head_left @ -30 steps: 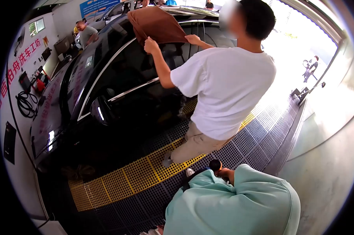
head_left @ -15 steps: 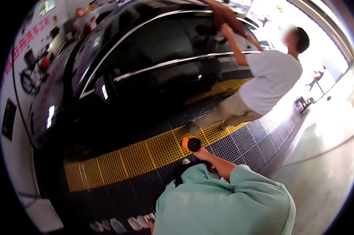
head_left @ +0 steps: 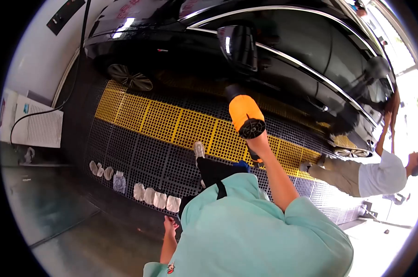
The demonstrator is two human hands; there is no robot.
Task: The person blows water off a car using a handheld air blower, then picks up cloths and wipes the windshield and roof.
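My right hand (head_left: 259,144) is wrapped round the grip of an orange and black handheld blower (head_left: 246,111), held out in front of me. Its round black grille faces back toward me and its dark nozzle points at the side of a black car (head_left: 292,69). The car's wing mirror (head_left: 239,48) is just beyond the nozzle, which looks apart from the bodywork. Low at my left side hangs my left hand (head_left: 170,225), fingers loosely bent and apart, with nothing visible in it.
Yellow and black grating (head_left: 158,122) covers the floor beside the car. Several pale cloth-like pieces (head_left: 160,200) lie along its edge at my left. A person in a white shirt (head_left: 382,177) stands at the car's far right. A dark hose (head_left: 75,87) hangs by the left wall.
My view has swung left and down, bringing the front wheel and pale pieces into fuller view. The blower now appears larger, with its nozzle visible. My left hand has come into view.
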